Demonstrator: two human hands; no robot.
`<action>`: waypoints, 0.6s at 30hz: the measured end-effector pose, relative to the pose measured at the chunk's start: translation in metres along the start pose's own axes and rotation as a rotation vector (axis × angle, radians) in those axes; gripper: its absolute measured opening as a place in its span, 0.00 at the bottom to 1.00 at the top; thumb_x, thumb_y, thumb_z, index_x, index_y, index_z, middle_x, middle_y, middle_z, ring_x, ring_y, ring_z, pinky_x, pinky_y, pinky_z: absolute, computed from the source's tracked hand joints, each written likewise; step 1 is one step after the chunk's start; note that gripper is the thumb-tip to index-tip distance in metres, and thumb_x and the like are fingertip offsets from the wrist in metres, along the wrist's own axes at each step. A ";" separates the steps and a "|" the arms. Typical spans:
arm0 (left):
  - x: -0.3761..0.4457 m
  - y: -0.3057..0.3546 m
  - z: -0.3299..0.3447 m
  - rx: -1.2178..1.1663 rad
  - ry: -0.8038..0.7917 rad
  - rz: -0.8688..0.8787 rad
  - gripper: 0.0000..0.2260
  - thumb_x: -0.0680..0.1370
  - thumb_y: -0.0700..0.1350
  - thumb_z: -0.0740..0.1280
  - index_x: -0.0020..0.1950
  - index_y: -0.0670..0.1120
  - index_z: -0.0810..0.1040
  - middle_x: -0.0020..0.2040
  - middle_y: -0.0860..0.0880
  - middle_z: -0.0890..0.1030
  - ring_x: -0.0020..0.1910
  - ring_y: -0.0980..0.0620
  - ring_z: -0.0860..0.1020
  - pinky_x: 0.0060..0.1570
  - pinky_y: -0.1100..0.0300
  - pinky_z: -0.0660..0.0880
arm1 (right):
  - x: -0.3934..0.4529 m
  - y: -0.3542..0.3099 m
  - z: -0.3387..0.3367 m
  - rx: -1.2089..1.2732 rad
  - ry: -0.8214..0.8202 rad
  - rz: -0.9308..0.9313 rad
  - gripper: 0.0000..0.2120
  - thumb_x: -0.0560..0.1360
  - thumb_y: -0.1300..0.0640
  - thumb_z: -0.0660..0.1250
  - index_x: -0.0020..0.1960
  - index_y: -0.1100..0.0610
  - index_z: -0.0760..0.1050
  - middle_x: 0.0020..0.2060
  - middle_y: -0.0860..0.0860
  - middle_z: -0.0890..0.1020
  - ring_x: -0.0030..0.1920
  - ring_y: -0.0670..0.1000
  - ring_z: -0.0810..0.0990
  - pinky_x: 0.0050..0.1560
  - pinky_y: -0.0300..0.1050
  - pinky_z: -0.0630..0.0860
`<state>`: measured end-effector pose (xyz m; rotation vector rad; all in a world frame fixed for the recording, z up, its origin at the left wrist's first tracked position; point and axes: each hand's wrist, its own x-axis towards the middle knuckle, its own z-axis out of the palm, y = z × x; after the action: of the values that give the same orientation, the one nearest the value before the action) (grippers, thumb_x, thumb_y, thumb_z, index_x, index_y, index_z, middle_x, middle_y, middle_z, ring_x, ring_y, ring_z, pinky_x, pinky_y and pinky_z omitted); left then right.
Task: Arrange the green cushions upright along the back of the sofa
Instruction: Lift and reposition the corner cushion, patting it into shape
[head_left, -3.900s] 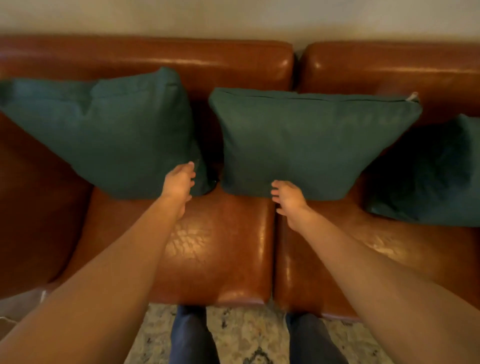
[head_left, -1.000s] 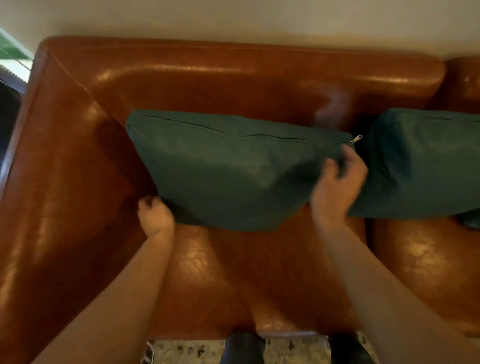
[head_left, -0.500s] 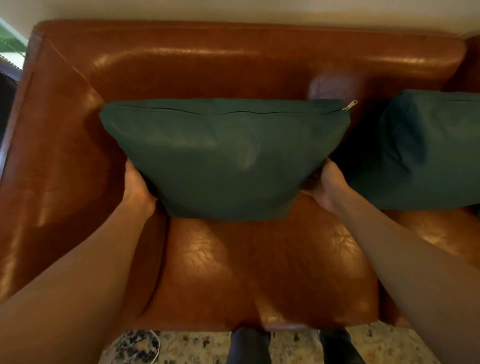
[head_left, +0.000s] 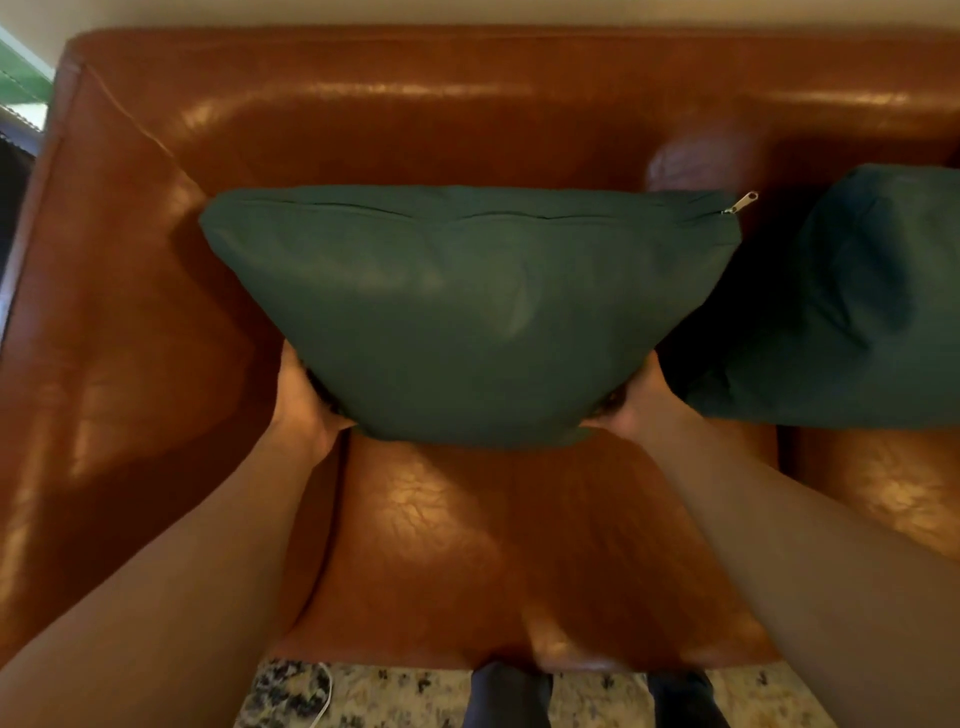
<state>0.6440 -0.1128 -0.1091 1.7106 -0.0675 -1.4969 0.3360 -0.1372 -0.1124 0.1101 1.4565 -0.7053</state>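
A dark green cushion (head_left: 467, 312) stands upright over the left seat of the brown leather sofa (head_left: 363, 119), its zipper edge on top with the pull at the right corner. My left hand (head_left: 298, 400) grips its lower left corner and my right hand (head_left: 636, 400) grips its lower right corner; the fingers of both are hidden behind the fabric. A second green cushion (head_left: 841, 312) leans against the sofa back to the right, partly cut off by the frame edge.
The sofa's left armrest (head_left: 104, 312) rises close beside the held cushion. The seat pad (head_left: 493, 545) lies below it. A patterned rug (head_left: 405, 696) and my legs show at the bottom, with a white cable on the rug.
My hands moved from the cushion's side and top down to both lower corners. The cushion has turned square to the sofa back and stands higher and closer to me.
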 end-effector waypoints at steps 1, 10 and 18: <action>0.001 0.000 -0.002 -0.007 -0.032 0.004 0.23 0.76 0.67 0.54 0.61 0.58 0.79 0.58 0.55 0.84 0.61 0.47 0.78 0.63 0.41 0.72 | 0.000 0.002 0.003 0.000 -0.024 -0.002 0.27 0.73 0.31 0.57 0.59 0.50 0.75 0.66 0.50 0.73 0.62 0.58 0.73 0.60 0.61 0.71; 0.002 -0.009 -0.002 -0.028 -0.008 0.060 0.23 0.78 0.65 0.53 0.63 0.57 0.80 0.58 0.56 0.85 0.61 0.48 0.80 0.56 0.47 0.77 | 0.008 0.007 0.009 -0.053 -0.065 -0.079 0.22 0.75 0.32 0.56 0.53 0.47 0.76 0.48 0.46 0.79 0.47 0.50 0.76 0.45 0.52 0.75; 0.002 -0.013 0.007 -0.004 0.127 0.100 0.27 0.74 0.68 0.57 0.65 0.56 0.78 0.61 0.54 0.83 0.62 0.46 0.80 0.63 0.43 0.75 | 0.011 0.008 0.004 -0.134 -0.014 -0.086 0.31 0.73 0.30 0.57 0.67 0.48 0.73 0.66 0.48 0.76 0.60 0.55 0.76 0.52 0.56 0.74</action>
<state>0.6328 -0.1091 -0.1179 1.7687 -0.0813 -1.3125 0.3431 -0.1367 -0.1245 -0.0611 1.4978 -0.6750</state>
